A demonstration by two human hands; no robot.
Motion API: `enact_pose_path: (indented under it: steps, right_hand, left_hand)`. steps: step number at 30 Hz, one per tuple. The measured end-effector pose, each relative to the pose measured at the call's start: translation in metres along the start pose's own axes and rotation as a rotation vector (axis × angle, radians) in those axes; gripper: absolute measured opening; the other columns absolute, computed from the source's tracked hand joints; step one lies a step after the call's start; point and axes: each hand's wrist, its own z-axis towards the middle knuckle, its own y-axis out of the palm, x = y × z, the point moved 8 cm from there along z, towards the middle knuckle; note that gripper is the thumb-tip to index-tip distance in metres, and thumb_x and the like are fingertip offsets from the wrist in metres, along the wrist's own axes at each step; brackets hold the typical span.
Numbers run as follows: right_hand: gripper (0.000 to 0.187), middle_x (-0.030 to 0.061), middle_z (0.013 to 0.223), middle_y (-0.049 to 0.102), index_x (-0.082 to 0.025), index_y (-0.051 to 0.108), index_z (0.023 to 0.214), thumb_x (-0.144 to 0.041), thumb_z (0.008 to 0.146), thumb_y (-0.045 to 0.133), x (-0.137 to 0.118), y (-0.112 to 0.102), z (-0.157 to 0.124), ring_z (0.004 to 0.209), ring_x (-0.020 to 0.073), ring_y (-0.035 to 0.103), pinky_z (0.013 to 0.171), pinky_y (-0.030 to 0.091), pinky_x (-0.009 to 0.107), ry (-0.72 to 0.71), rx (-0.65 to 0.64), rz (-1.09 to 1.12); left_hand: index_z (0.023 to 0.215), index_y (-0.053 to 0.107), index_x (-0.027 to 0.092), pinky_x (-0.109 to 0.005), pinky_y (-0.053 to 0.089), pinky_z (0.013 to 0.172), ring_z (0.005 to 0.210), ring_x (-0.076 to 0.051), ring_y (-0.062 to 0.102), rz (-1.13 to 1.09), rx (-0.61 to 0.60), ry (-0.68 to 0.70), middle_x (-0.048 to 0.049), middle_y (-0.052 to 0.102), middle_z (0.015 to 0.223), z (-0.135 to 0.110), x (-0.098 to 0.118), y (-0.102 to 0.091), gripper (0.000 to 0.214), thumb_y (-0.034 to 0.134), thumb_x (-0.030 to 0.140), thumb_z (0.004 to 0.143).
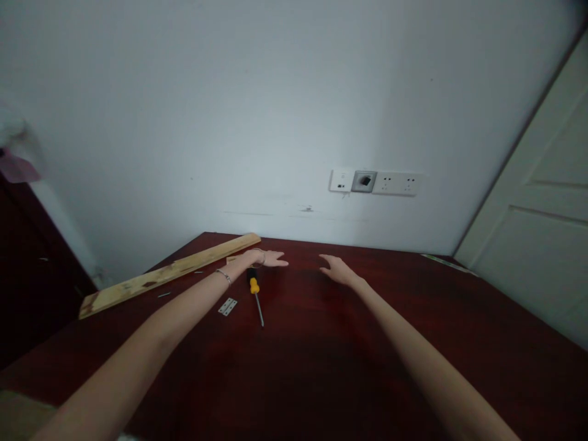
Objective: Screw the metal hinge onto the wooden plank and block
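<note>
Both arms reach out over a dark red table [294, 367]. My left hand [272, 258] is open with fingers stretched, just past the black end of a screwdriver's handle. That screwdriver [254, 285] has a black and yellow handle, and its shaft points back toward me. A flat metal hinge [228, 306] with holes lies left of the shaft, beside my left forearm. My right hand [337, 269] is open too, fingers apart, holding nothing. A gap of bare tabletop separates the two hands. Partly hidden behind my left wrist is a small piece of wood [233, 260].
A long wooden plank [169, 274] runs along the table's left side, with small metal pieces [164, 294] near it. The wall behind carries sockets [373, 182]. A thin strip [448, 264] lies at the far right edge, near a white door [542, 202].
</note>
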Motion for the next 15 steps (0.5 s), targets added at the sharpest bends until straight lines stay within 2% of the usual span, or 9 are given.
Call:
enact_pose_path:
  steps: [1,4,7,9,12,14,15]
  right_hand:
    - [0.036,0.0095,0.128,0.054,-0.018,0.053,0.123,-0.033,0.090,0.056,-0.007,-0.002,0.012,0.110,0.0231,0.056,0.091,0.048,0.046,-0.041,-0.019,-0.003]
    - [0.035,0.0092,0.126,0.055,-0.018,0.054,0.122,-0.033,0.090,0.055,-0.034,-0.002,0.051,0.107,0.0220,0.057,0.089,0.049,0.045,-0.156,-0.072,-0.023]
    - [0.034,0.0090,0.124,0.055,-0.018,0.054,0.121,-0.033,0.090,0.055,-0.066,0.008,0.092,0.106,0.0213,0.058,0.088,0.050,0.044,-0.260,-0.127,-0.058]
    - [0.034,0.0090,0.124,0.056,-0.018,0.054,0.121,-0.033,0.090,0.055,-0.089,0.019,0.119,0.105,0.0210,0.058,0.088,0.050,0.043,-0.320,-0.162,-0.083]
    - [0.032,0.0088,0.123,0.056,-0.019,0.055,0.120,-0.033,0.091,0.054,-0.127,0.040,0.157,0.104,0.0202,0.059,0.087,0.051,0.042,-0.388,-0.215,-0.121]
    - [0.032,0.0086,0.121,0.057,-0.018,0.055,0.119,-0.033,0.091,0.054,-0.153,0.056,0.179,0.102,0.0200,0.059,0.086,0.051,0.041,-0.414,-0.251,-0.148]
    - [0.032,0.0085,0.121,0.057,-0.018,0.055,0.119,-0.033,0.091,0.055,-0.166,0.063,0.189,0.102,0.0199,0.059,0.085,0.051,0.041,-0.424,-0.266,-0.161]
  left_hand:
    - [0.145,0.030,0.015,-0.033,0.028,0.110,0.138,-0.025,0.030,0.008,0.008,-0.014,-0.0097,0.027,0.152,-0.005,-0.017,-0.011,0.079,0.039,0.064,0.083]
    - [0.144,0.030,0.012,-0.030,0.026,0.110,0.137,-0.026,0.031,0.040,0.035,-0.062,-0.0124,0.029,0.151,-0.031,-0.073,-0.039,0.085,0.054,0.055,0.075]
    - [0.140,0.038,0.015,-0.031,0.034,0.104,0.127,-0.027,0.043,0.051,0.031,-0.123,-0.0091,0.042,0.145,-0.068,-0.140,-0.050,0.083,0.061,0.050,0.068]
    - [0.136,0.044,0.013,-0.034,0.034,0.105,0.128,-0.031,0.040,0.062,0.000,-0.207,-0.0118,0.044,0.142,-0.097,-0.189,-0.045,0.089,0.070,0.046,0.058]
    - [0.136,0.046,0.017,-0.033,0.033,0.105,0.130,-0.033,0.038,0.066,-0.122,-0.386,-0.0099,0.045,0.143,-0.145,-0.259,-0.018,0.097,0.076,0.040,0.046]
    - [0.136,0.046,0.019,-0.033,0.033,0.105,0.128,-0.032,0.041,0.053,-0.172,-0.450,-0.0058,0.047,0.141,-0.178,-0.289,0.002,0.098,0.076,0.041,0.045]
    - [0.135,0.047,0.019,-0.034,0.034,0.104,0.126,-0.032,0.043,0.050,-0.181,-0.479,-0.0074,0.049,0.139,-0.194,-0.299,0.011,0.099,0.078,0.041,0.043]
